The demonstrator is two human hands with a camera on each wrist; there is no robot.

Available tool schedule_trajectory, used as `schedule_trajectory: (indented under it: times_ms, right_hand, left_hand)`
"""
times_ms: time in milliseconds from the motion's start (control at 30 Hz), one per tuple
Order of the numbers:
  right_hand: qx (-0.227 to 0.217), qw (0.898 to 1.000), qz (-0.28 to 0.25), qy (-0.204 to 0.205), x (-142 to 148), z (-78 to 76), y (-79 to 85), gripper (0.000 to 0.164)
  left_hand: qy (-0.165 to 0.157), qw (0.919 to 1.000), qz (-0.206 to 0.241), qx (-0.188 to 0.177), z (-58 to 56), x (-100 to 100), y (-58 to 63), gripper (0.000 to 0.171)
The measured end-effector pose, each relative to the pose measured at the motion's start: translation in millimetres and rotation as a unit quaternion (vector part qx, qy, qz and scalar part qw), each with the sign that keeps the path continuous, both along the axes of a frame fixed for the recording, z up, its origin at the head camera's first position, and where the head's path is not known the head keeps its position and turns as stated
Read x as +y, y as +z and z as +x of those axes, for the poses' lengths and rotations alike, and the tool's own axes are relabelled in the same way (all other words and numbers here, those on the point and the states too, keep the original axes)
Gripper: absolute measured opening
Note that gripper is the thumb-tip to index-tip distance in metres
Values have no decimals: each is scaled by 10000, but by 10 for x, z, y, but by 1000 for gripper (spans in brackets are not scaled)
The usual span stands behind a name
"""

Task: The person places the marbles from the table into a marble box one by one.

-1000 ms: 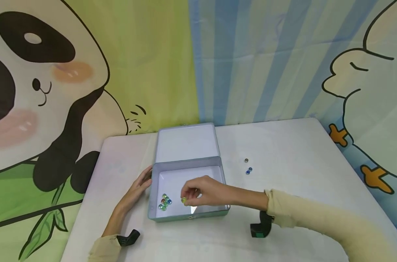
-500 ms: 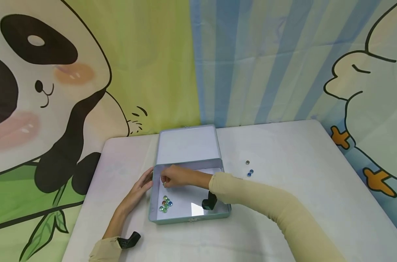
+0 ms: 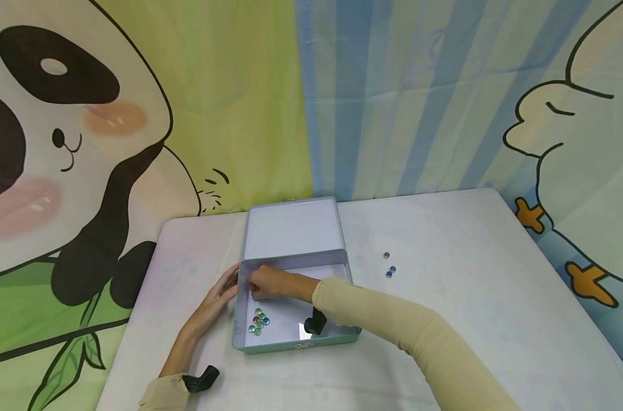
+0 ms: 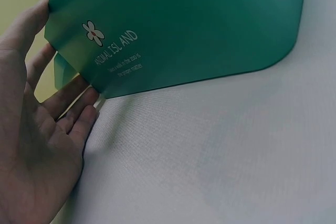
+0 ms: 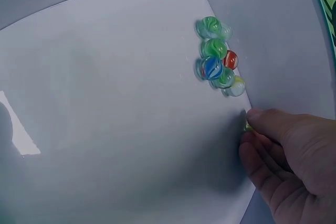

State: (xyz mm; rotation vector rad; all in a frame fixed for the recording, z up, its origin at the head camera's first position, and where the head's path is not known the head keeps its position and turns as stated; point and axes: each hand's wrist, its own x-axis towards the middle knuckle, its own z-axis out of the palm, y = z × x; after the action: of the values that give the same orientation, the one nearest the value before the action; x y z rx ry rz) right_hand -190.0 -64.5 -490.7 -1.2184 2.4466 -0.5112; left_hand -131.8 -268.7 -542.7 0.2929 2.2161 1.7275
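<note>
An open metal box (image 3: 322, 341) stands on the table, its lid (image 3: 293, 228) tipped back. My left hand (image 3: 212, 302) rests against the box's left wall; in the left wrist view its extended fingers touch the green outer side (image 4: 199, 30). My right hand (image 3: 270, 282) is down inside the box, near the left wall. In the right wrist view, thumb and fingers pinch a yellow-green marble (image 5: 249, 126) of which only a sliver shows. Close beside that hand, several glass marbles (image 5: 214, 48), green, blue, red and clear, lie clustered along the wall.
To the right of the box, two blue marbles (image 3: 391, 271) and a brownish one (image 3: 386, 255) lie on the white-covered table (image 3: 445, 274). A printed cloth backdrop (image 3: 239, 103) hangs behind the table.
My right hand has moved left and farther back with the yellow-green marble, from the box's middle to its left wall. The left hand has stayed put.
</note>
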Motion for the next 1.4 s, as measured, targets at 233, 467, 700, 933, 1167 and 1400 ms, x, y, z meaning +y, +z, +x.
schedule_trajectory:
  times_ms: [233,467,700,933,1167,1400]
  right_hand:
    - [-206,9997,143,-83,-22,4,16,6]
    - [15,9997,247,25,144,42,183,31]
    - [-656,9968,-452,86,760,220,584,30]
    - [-711,9898,-1209,-262,1602,506,966,20]
    - [-331,9872,-1400,-693,2316,768,984,17]
    - [-257,9825,-1486,-1088,2751,944,894,15]
  left_hand:
    - [-23,10000,71,-31,-6,4,-6,57]
    - [-46,10000,51,61,-25,27,-26,56]
    - [-2,10000,-39,-26,-26,34,-20,58]
    - [-2,10000,-80,-8,-31,28,28,57]
    - [21,9999,-109,-3,-33,22,-3,58]
    - [77,9999,-106,-20,-17,-3,-14,58]
